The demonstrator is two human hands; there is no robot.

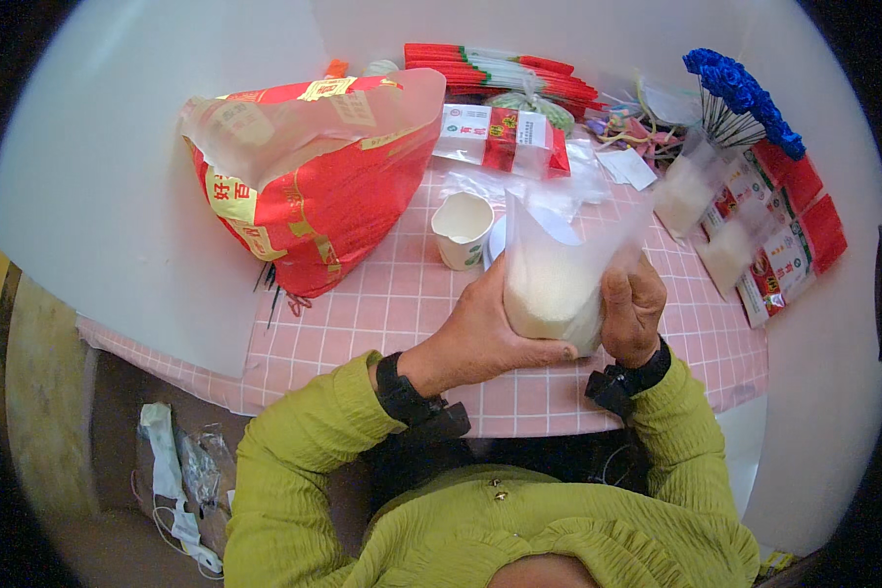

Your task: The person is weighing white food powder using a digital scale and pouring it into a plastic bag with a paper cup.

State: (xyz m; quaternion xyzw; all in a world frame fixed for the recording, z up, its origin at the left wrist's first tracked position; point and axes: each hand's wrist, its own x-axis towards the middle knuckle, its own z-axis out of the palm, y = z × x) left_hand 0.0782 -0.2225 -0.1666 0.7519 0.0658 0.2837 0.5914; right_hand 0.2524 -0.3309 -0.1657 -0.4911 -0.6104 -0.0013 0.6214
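Holding a clear bag of white grains (549, 294) out in front, over the near part of the table (382, 304), tilting it slightly, with grains filling the lower part and loose plastic flaring above. Leaving contact between bag and table impossible to tell. Cupping the left grip (475, 328) around the left side and underside of the bag, bending it only partway, as wide as the bulge, stretching the thumb along the lower front and hiding the other fingers behind, so leaving their spread uncertain. Curling the right grip (635, 312) more tightly at the right side of the bag, folding the fingers inward and gathering the plastic edge there. Wearing yellow-green sleeves (299, 431) and dark wristbands (399, 389).

Facing, just beyond the left grip, a white paper cup (464, 245) with green marks. Having, farther left, a large red bag (372, 201) with yellow patches. Facing, farther back, a red-and-white packet (505, 137) near flat clear plastic, and behind that a stack of red, white and green packets (510, 73). Having, to the right, two filled clear bags (727, 253) by red-and-white printed packets (789, 260), near a bunch of blue flowers (740, 93).
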